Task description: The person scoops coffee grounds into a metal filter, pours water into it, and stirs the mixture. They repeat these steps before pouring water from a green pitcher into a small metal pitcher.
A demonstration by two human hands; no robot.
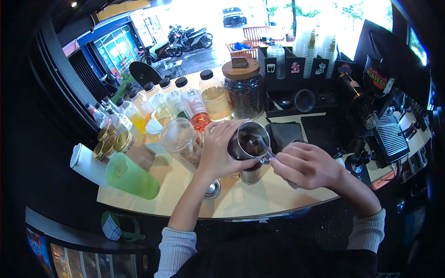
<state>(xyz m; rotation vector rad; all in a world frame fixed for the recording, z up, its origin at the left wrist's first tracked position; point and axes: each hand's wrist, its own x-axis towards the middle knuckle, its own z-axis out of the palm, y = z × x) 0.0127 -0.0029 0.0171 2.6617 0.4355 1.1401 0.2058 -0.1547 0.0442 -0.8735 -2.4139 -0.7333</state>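
My left hand (219, 146) is wrapped round a metal pitcher (253, 126), tilted so that its inside faces me. Dark liquid lies in the pitcher, with a small bright reflection on it. My right hand (308, 166) is closed on the thin handle of what looks like a spoon (265, 145), which reaches into the pitcher; its lower end is hidden. Under the pitcher, a small glass (251, 175) with dark contents stands on the counter, partly covered. Left of my left hand is a clear plastic container (178, 135) with brownish contents. A round metal piece (212, 189) lies near my left wrist.
Bottles of coloured liquid (192, 99) and a jar of dark beans (244, 95) line the counter's (181, 197) back. A green tumbler (132, 176) and gold-lidded jars (130, 146) are left. Stacked cups (306, 46) and an espresso machine (391, 132) stand right.
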